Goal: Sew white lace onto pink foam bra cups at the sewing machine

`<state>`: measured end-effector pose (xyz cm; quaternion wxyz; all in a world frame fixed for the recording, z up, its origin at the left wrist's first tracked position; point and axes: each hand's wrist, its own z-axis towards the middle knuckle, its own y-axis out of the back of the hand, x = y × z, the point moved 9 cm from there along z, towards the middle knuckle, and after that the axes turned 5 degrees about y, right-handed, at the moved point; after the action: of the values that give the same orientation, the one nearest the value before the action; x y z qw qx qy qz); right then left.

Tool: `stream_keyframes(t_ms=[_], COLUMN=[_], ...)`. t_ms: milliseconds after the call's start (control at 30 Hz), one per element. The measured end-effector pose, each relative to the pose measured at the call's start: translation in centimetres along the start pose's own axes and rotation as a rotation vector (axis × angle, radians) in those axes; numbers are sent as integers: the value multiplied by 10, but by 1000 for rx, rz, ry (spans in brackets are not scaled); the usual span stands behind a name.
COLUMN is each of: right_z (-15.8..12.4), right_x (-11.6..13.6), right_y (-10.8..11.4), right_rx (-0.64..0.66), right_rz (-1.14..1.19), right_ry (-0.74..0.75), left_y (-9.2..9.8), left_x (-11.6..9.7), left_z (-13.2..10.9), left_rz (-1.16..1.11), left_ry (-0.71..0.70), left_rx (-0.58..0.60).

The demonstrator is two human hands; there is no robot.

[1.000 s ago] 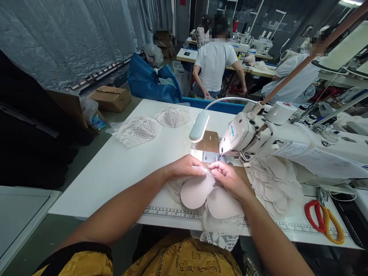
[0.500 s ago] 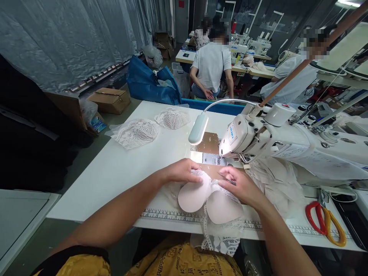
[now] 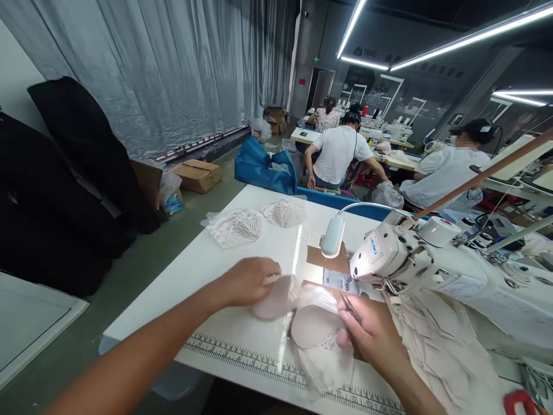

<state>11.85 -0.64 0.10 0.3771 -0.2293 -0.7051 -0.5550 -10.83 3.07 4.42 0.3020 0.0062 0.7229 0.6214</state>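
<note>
A pale pink bra (image 3: 314, 326) with moulded cups and white lace is held just above the white table in front of the sewing machine (image 3: 389, 251). My left hand (image 3: 253, 281) is closed on its left cup, blurred by motion. My right hand (image 3: 367, 325) grips slim dark tweezers (image 3: 351, 310), points up and left, and its fingers touch the bra's right side. Lace hangs below the right cup toward the ruler tape (image 3: 242, 358) on the table's front edge.
Two lace pieces (image 3: 237, 226) lie at the back left of the table. A pile of pale cups (image 3: 449, 346) sits right, near red-handled scissors (image 3: 518, 402). A lamp (image 3: 333, 235) overhangs the machine bed. Beyond are a blue bag (image 3: 263, 167) and several co-workers (image 3: 341, 153).
My left hand has carried the left cup leftward, and the bra has turned and spread. My right hand keeps the tweezers. The view has tilted up; a co-worker now reaches toward a plastic bag.
</note>
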Motion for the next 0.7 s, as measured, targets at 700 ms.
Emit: stream_keyframes(t_ms=[700], right_z=[175], right_x=[57], right_y=[-58], right_rx=[-155], right_rz=[45], right_ry=[142], left_y=[131], left_x=[93], left_z=[4], left_rz=[70], left_ry=[177], left_rx=[-719])
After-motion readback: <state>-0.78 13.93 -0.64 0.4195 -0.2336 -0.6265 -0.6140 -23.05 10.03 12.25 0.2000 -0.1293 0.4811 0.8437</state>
